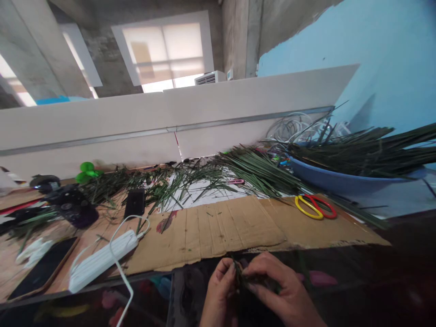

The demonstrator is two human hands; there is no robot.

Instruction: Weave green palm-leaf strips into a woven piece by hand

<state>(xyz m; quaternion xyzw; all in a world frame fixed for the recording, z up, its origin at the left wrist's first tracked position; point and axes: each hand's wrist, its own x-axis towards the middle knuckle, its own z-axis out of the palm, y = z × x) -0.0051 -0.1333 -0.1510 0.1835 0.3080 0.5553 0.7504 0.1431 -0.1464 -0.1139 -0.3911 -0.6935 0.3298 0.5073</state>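
Close to my body, just below the front edge of the cardboard, both hands are pinched together on thin green leaf strips. My left hand is closed, with thumb and forefinger pressed on the strips. From the other side, my right hand grips the same strips with thumb and curled fingers. The exact form of the piece between the fingertips is too small to make out. Scissors with one yellow and one red handle loop lie on the cardboard's right part.
A blue basin heaped with long green leaves stands at right. Cut leaf strips spread along the back. On the left are a white power strip, a phone, a small black device and a dark container.
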